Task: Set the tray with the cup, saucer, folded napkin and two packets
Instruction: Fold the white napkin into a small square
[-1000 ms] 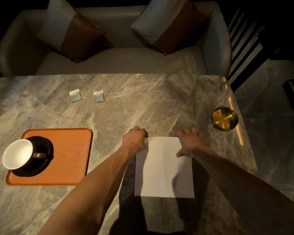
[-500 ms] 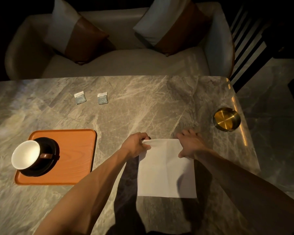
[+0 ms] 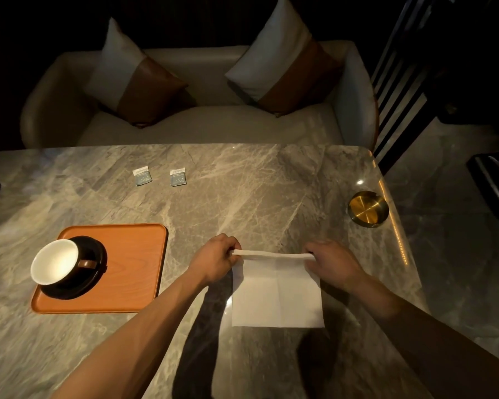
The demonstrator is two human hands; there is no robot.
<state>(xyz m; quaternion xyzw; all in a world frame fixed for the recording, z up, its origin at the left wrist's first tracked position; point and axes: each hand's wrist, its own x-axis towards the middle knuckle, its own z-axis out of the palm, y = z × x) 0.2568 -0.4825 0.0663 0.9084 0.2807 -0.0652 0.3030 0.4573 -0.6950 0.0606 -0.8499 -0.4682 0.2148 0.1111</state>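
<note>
White napkin (image 3: 277,295) lies on the marble bench (image 3: 242,197), not yet folded. Left hand (image 3: 216,260) and right hand (image 3: 333,264) each pinch a far corner, lifting that edge. Cup (image 3: 55,262) and saucer (image 3: 94,272) sit on the tray (image 3: 136,266); two packets (image 3: 142,175) wait beyond.

i count two small pale blue packets (image 3: 142,175) (image 3: 177,177), one orange wooden tray (image 3: 133,254), one white-lined cup (image 3: 55,264), one dark saucer (image 3: 95,254), one white paper napkin (image 3: 277,292), two cushions (image 3: 133,79) (image 3: 283,61), one round brass dish (image 3: 368,208).
</note>
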